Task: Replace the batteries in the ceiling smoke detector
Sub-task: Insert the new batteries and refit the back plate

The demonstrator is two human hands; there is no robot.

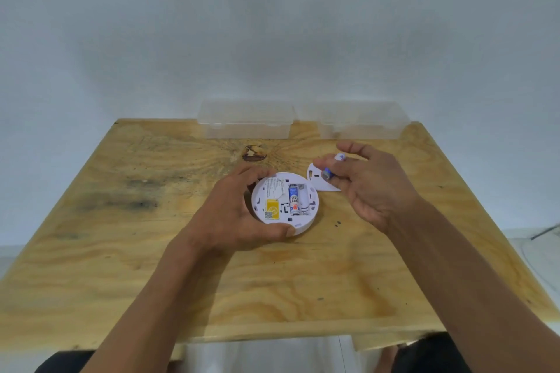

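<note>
The smoke detector [285, 198] lies back-up on the wooden table [121, 191], one battery [293, 200] seated in its open bay, the slot beside it apparently empty. It looks light, rigid plastic — likely to skate unless held by the rim, which the left hand [236, 215] does, fingers curled round its edge. The right hand [366, 182] hovers just beside it, fingertips pinching a second battery [331, 167] — small, smooth, easy to fumble, best gripped mid-barrel. The white cover [318, 180] lies under that hand; two clear boxes [245, 119] stand behind.
</note>
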